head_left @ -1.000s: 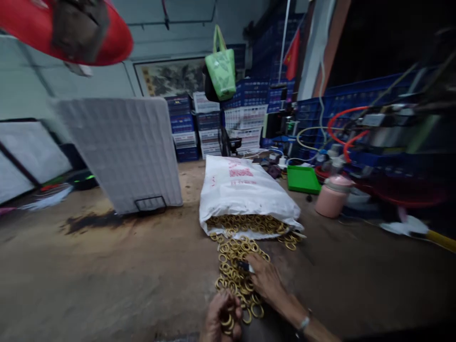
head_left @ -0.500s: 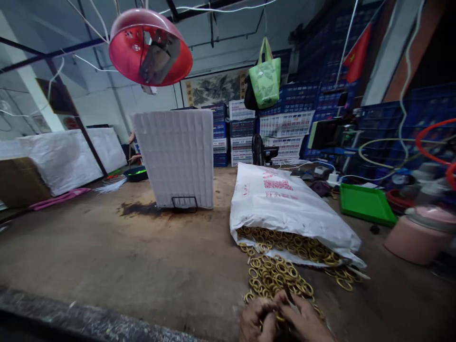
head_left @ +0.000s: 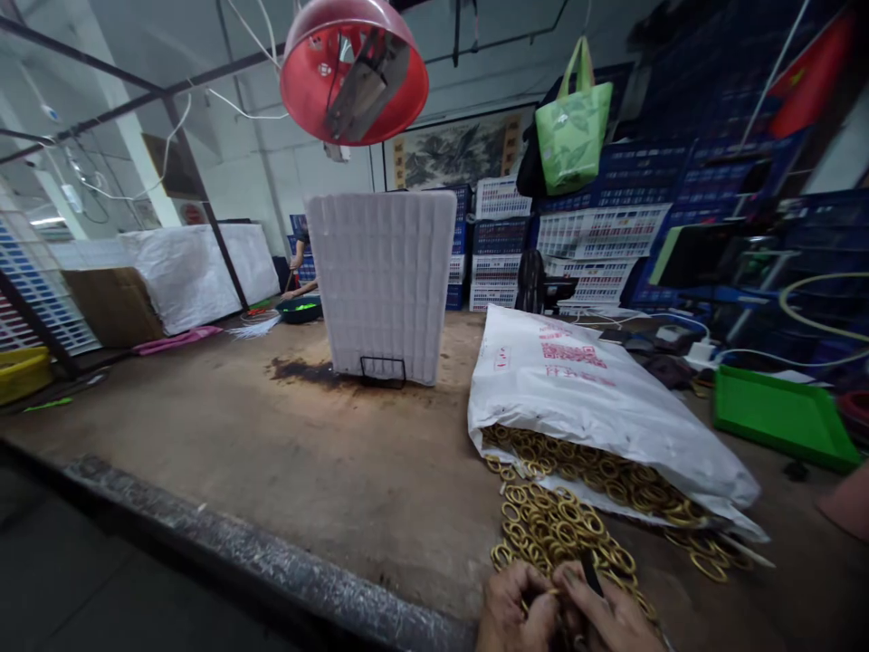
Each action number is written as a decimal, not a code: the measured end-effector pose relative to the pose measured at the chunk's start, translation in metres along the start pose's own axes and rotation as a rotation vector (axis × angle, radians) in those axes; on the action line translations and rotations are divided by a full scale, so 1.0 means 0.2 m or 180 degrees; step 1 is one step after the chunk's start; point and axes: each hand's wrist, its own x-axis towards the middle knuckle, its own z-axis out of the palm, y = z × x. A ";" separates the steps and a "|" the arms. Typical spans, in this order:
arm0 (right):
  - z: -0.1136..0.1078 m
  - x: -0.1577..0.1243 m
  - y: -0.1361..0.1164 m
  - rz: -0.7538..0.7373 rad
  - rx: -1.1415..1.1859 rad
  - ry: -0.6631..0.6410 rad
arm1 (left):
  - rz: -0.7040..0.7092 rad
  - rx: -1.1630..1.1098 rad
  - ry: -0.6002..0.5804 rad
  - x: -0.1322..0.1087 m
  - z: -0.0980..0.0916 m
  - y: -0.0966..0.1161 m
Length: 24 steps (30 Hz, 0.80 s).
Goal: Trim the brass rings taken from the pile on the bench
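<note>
My left hand (head_left: 510,608) and my right hand (head_left: 607,616) are close together at the bottom edge, both closed on gold rings. A thin dark tool (head_left: 589,572) sticks up from the fingers of the right hand. Just beyond them a heap of gold rings (head_left: 560,530) lies on the brown table (head_left: 285,453). The rings spill from the open mouth of a white sack (head_left: 590,398) lying on its side.
A white ribbed box (head_left: 384,281) stands mid-table. A green tray (head_left: 780,418) lies at the right. A red lamp shade (head_left: 353,68) and a green bag (head_left: 571,122) hang overhead. Blue and white crates (head_left: 590,235) are stacked behind. A person (head_left: 297,263) stands far back.
The view has swung left and up. My right hand left the ring heap and came to my left hand; both now sit together at the bottom edge.
</note>
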 end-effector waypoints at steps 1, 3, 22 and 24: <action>0.00 0.01 0.00 -0.0197 -0.0178 0.0076 | -0.0002 0.0119 0.0070 0.00 0.00 0.00; -0.01 0.01 0.00 -0.0421 -0.0479 0.0065 | -0.0004 0.0203 0.0204 0.01 0.01 -0.01; 0.02 -0.03 -0.05 -0.0690 -0.0495 0.0003 | -0.1154 -0.1127 -0.0708 -0.04 -0.07 0.07; 0.02 -0.04 -0.04 -0.0736 -0.0502 -0.0024 | -0.1193 -0.1137 -0.0711 -0.04 -0.06 0.08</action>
